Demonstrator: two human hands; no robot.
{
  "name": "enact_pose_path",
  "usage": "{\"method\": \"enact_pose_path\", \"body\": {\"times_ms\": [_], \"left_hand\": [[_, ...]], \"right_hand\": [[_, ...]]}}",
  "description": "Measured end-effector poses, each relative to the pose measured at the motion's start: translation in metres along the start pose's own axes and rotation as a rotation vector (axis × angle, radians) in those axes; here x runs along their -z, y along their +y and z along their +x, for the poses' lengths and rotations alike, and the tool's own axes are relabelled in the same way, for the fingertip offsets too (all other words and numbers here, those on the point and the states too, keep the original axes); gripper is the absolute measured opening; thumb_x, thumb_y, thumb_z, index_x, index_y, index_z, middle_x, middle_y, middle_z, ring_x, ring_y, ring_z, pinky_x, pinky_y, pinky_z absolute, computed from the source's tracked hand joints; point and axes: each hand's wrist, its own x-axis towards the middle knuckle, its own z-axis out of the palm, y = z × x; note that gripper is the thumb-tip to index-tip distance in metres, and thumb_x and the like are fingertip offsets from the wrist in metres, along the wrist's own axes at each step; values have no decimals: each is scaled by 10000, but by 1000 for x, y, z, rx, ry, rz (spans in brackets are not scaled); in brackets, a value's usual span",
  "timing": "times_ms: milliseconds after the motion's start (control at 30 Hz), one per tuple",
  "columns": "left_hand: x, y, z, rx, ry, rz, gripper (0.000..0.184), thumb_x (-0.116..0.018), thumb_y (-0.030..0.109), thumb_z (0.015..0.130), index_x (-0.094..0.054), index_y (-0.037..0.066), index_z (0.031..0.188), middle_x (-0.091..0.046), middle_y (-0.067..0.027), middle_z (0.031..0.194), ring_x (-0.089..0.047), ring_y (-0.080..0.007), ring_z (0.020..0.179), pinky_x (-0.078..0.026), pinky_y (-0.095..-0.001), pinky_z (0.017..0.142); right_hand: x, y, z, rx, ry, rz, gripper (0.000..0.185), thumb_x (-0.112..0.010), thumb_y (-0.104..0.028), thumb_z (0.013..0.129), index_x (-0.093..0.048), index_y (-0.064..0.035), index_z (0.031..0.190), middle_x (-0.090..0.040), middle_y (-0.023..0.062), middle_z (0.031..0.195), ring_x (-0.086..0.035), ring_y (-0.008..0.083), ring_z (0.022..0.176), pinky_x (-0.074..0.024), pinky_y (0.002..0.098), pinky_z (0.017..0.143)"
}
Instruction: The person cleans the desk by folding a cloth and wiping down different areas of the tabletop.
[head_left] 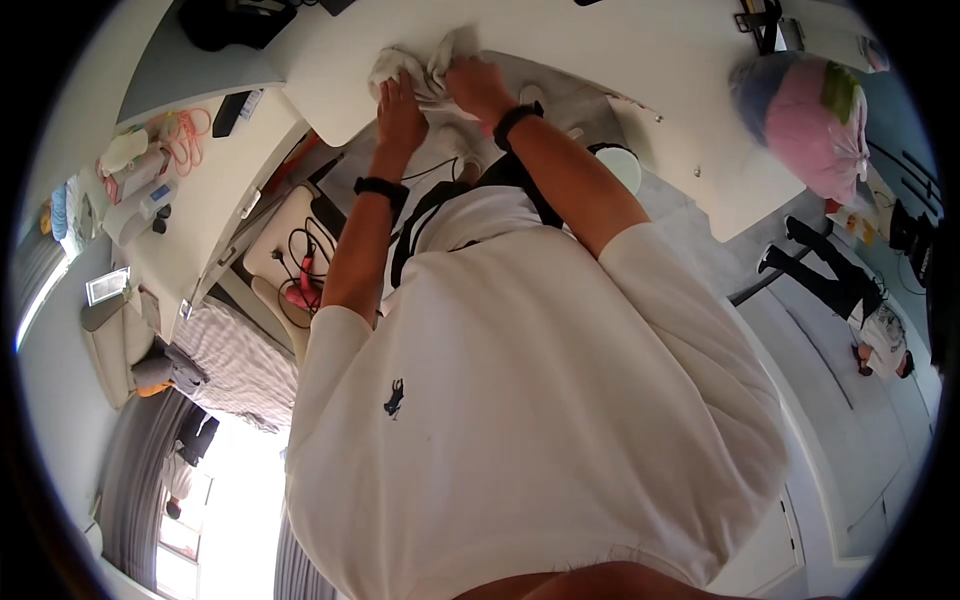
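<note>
A crumpled white cloth [398, 64] lies bunched on the edge of a white tabletop [335, 55]. My left hand [402, 118] is on its left part, fingers bent over the fabric. To the right, my right hand [481, 88] grips another bunched part of the same cloth, with its fingers curled in. The two hands are close together but apart. Folds of the cloth hide some of the fingertips.
A chair [275, 240] at left holds a red-pink corded tool [303, 290]. A white bucket [618, 170] stands below the table at right. A stuffed pink bag [815, 130] sits on the tabletop's right side. Another person [880, 330] is at far right.
</note>
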Motion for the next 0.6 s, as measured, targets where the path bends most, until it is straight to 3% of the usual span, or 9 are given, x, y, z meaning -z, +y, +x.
{"method": "enact_pose_path", "body": {"times_ms": [133, 333, 400, 467, 533, 600], "left_hand": [[6, 27, -2, 187, -104, -12, 787, -611, 100, 797, -209, -60, 1454, -288, -359, 1426, -230, -483, 1380, -219, -492, 1154], [-3, -16, 63, 201, 0, -129, 783, -674, 237, 796, -301, -44, 1424, -441, -306, 1325, -369, -473, 1271, -300, -499, 1092], [0, -29, 78, 329, -106, -283, 751, -692, 280, 785, -377, -30, 1393, -500, -305, 1250, -417, -472, 1200, -339, -522, 1051], [10, -14, 72, 372, -119, -375, 720, -676, 232, 771, -398, -18, 1387, -502, -309, 1243, -400, -489, 1223, -362, -530, 1035], [-16, -17, 63, 342, -167, -159, 715, -639, 175, 764, -380, -14, 1403, -497, -317, 1240, -392, -498, 1235, -366, -523, 1040], [-1, 12, 46, 402, -114, -166, 693, -590, 139, 771, -370, -31, 1406, -495, -315, 1246, -392, -498, 1244, -357, -520, 1053]], "right_hand": [[9, 8, -1, 151, 62, -10, 113, -656, -137, 812, -726, -107, 894, -660, 95, 993, -633, 282, 948, -536, 436, 708], [27, 23, 51, 197, 35, -7, 104, -642, -133, 816, -715, -98, 882, -661, 105, 969, -632, 286, 936, -530, 434, 697], [30, 27, 51, 222, -27, -16, 108, -640, -131, 814, -712, -93, 886, -661, 106, 966, -635, 286, 936, -529, 435, 694], [25, 34, 49, 281, -48, -38, 130, -627, -137, 829, -712, -103, 921, -657, 116, 981, -636, 288, 943, -526, 445, 711], [23, 35, 39, 236, -100, -17, 139, -617, -145, 839, -717, -125, 933, -648, 118, 1015, -629, 292, 967, -526, 445, 736], [33, 35, 32, 281, -131, -1, 141, -613, -143, 841, -719, -130, 934, -642, 117, 1034, -623, 296, 984, -527, 448, 751]]}}
